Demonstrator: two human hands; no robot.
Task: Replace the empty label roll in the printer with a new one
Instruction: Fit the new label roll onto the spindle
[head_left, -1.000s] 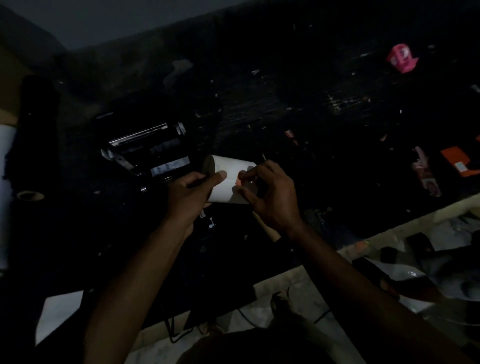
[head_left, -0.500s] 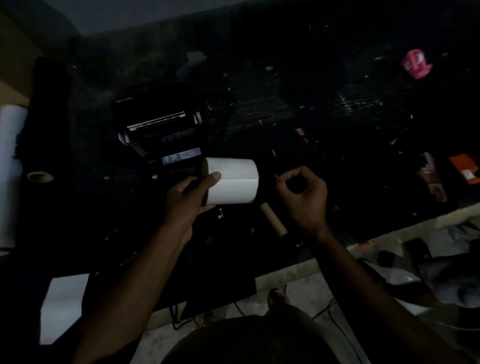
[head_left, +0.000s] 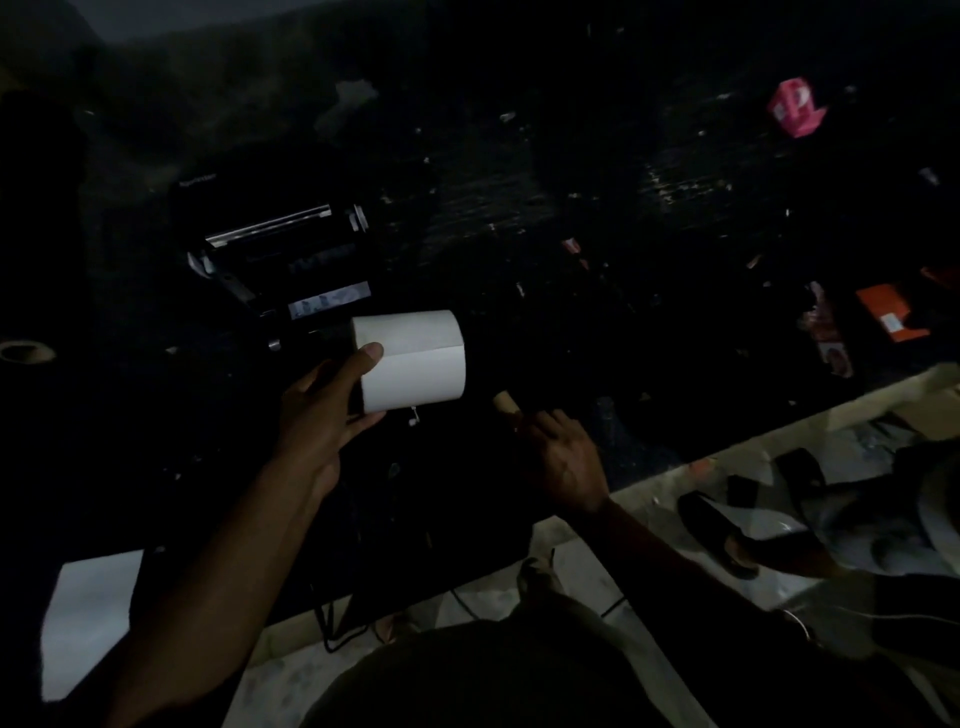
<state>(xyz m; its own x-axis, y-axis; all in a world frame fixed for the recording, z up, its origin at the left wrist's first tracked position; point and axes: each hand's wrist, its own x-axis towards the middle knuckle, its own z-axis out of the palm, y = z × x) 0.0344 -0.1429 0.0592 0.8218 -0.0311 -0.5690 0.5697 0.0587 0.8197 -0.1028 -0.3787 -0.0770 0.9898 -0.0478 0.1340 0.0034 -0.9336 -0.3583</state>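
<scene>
The scene is very dim. My left hand (head_left: 322, 415) holds a full white label roll (head_left: 415, 364) by its left end, lifted just in front of the black printer (head_left: 291, 244), whose lid is open. To the right my right hand (head_left: 566, 457) lies palm down on the dark table over the empty brown cardboard core (head_left: 503, 402). Only the core's far end shows beyond my fingertips, and in this light I cannot see whether the fingers have closed around it.
A tape ring (head_left: 26, 351) lies at the far left, a white sheet (head_left: 88, 618) at the near left. A pink item (head_left: 795, 109), an orange box (head_left: 891, 312) and a packet (head_left: 828, 332) sit at the right. Cables (head_left: 332, 623) hang over the table's front edge.
My right hand let go of the roll's right end, moved off to the right, then came down onto the empty core. The left hand keeps the roll by the printer.
</scene>
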